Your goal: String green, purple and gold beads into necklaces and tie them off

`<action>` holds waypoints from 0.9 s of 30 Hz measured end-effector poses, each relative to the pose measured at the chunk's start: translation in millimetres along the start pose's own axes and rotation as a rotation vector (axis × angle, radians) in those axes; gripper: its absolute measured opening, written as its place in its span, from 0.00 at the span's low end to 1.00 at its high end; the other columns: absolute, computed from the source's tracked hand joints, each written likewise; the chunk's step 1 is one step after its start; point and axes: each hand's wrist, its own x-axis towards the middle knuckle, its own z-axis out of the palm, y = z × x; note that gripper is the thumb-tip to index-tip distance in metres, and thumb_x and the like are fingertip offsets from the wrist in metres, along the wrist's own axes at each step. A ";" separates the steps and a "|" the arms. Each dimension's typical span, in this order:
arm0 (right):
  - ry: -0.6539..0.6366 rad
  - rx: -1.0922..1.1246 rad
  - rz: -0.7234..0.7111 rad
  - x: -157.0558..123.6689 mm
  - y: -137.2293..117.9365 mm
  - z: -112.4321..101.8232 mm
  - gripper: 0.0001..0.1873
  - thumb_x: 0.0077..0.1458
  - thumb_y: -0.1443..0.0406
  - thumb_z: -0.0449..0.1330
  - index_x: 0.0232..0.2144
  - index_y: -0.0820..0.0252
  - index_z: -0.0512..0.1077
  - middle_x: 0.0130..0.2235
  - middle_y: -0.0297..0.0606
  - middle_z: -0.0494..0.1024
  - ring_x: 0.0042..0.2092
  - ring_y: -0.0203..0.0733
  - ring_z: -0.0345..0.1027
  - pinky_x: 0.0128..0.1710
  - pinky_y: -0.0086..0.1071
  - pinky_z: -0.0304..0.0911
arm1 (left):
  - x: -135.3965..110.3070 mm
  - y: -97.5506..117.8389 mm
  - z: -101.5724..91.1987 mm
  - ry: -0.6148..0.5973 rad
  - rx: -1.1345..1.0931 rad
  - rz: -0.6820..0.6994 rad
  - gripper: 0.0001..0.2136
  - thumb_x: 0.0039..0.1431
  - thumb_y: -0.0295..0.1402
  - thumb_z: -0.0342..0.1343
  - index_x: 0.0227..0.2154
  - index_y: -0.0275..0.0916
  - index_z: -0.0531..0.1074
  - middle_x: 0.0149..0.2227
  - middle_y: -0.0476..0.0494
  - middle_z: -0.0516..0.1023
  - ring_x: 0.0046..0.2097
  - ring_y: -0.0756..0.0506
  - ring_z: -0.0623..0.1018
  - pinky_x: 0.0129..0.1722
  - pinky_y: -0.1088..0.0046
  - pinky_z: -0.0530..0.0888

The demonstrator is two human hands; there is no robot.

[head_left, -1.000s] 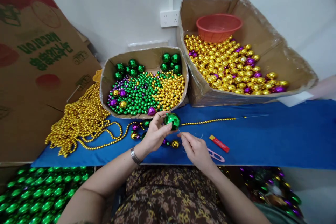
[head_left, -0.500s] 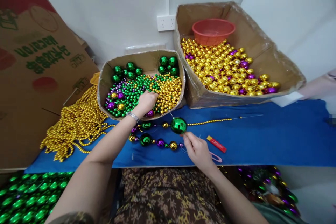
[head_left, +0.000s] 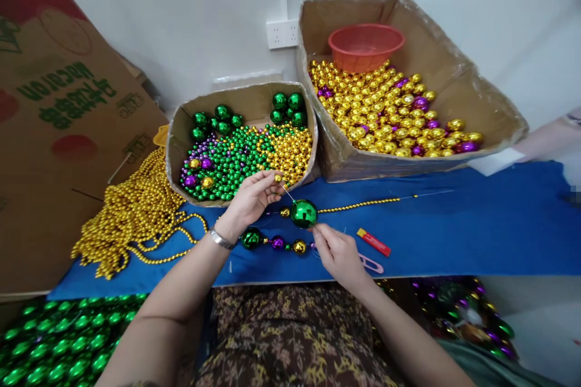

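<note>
My left hand [head_left: 252,198] pinches a small gold bead [head_left: 278,178] at the tip of a thin needle [head_left: 287,192]. The needle sticks out of a large shiny green bead [head_left: 304,214]. Just below that bead, my right hand [head_left: 336,252] is closed; its fingertips grip the needle's lower end, mostly hidden. Behind the left hand stands a small cardboard box [head_left: 174,133] with green, gold and purple beads. On the blue cloth [head_left: 436,236] lies a string of mixed beads [head_left: 278,243], partly behind my left arm. A gold bead chain [head_left: 363,205] stretches to the right.
A bigger box [head_left: 345,170] holds gold and purple beads and a red basin [head_left: 365,48]. Gold bead strands [head_left: 131,211] are heaped at left. A red and yellow packet [head_left: 373,242] and pink scissors-like handle [head_left: 371,263] lie by my right hand. Green beads [head_left: 59,344] show below.
My left hand has come out of the small box toward me with a gold bead, bringing it to the needle tip. My right hand has stayed nearly in place below the green bead.
</note>
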 end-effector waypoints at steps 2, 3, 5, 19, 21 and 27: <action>0.004 -0.011 -0.008 0.0 -0.7 -0.7 0.15 0.66 0.65 0.45 0.32 0.58 0.69 0.27 0.36 0.77 0.27 0.37 0.71 0.30 0.27 0.61 | -2.3 -2.2 0.7 0.004 -0.032 -0.011 0.12 0.51 0.34 0.65 0.37 0.35 0.75 0.30 0.46 0.78 0.32 0.50 0.78 0.30 0.76 0.75; 0.006 -0.019 -0.011 -0.1 -0.9 -1.0 0.15 0.66 0.65 0.45 0.32 0.58 0.69 0.27 0.36 0.77 0.27 0.37 0.71 0.29 0.27 0.61 | -2.7 -2.9 0.8 0.006 -0.047 -0.015 0.12 0.51 0.34 0.65 0.38 0.35 0.75 0.30 0.46 0.77 0.32 0.50 0.78 0.30 0.77 0.75; 0.008 -0.031 -0.015 -0.5 -0.8 -1.2 0.15 0.66 0.66 0.45 0.32 0.58 0.69 0.27 0.36 0.77 0.27 0.37 0.71 0.29 0.27 0.60 | -3.1 -3.6 1.1 0.014 -0.068 -0.018 0.11 0.51 0.33 0.65 0.37 0.35 0.74 0.30 0.46 0.77 0.32 0.50 0.79 0.29 0.77 0.75; 0.014 -0.069 0.000 -2.2 9.1 6.6 0.14 0.66 0.65 0.46 0.33 0.57 0.69 0.28 0.37 0.77 0.29 0.37 0.72 0.31 0.27 0.61 | -15.2 -24.2 10.4 -0.015 0.226 0.100 0.11 0.49 0.36 0.66 0.34 0.36 0.75 0.30 0.47 0.75 0.31 0.52 0.75 0.28 0.81 0.73; 0.009 -0.090 0.007 -4.2 14.1 9.0 0.14 0.66 0.65 0.45 0.31 0.57 0.68 0.27 0.36 0.76 0.28 0.37 0.70 0.30 0.27 0.60 | -16.5 -31.9 11.0 -0.025 0.275 0.123 0.11 0.50 0.37 0.65 0.34 0.36 0.75 0.31 0.47 0.75 0.31 0.52 0.74 0.28 0.81 0.72; -0.040 -0.092 0.035 -11.6 24.3 11.8 0.13 0.66 0.65 0.44 0.33 0.58 0.66 0.27 0.37 0.76 0.27 0.40 0.71 0.28 0.29 0.61 | -20.3 -44.1 10.9 -0.046 0.358 0.139 0.12 0.52 0.38 0.64 0.36 0.36 0.76 0.29 0.47 0.75 0.31 0.51 0.73 0.28 0.79 0.71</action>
